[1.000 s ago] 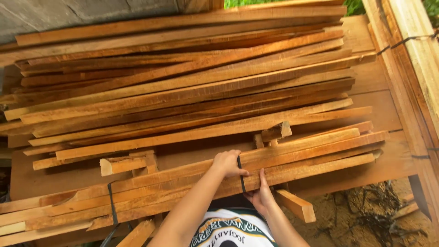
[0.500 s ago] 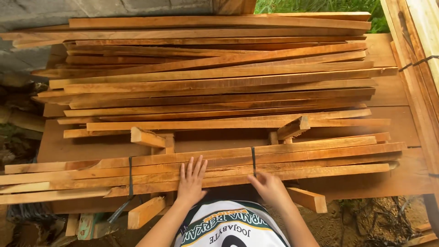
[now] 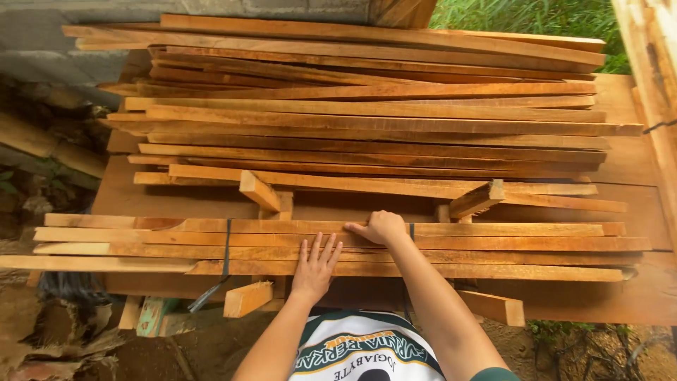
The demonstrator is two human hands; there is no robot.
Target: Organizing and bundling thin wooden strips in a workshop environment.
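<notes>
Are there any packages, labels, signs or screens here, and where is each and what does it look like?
No packages, signs or screens show.
Shirt print: bottom centre, on the person's white shirt; a curved band of yellow and dark green lettering.
Strapped bundle: nearest the person, long orange-brown wooden slats bound by a dark strap; no label on it. The left hand lies flat on it, the right hand grips its top.

Wood strips (image 3: 395,243) are seen in orange-brown with darker reddish grain streaks. Strap (image 3: 227,243) is seen black. Shirt (image 3: 363,349) is seen white with green and yellow trim. Grass (image 3: 522,21) is seen green.
</notes>
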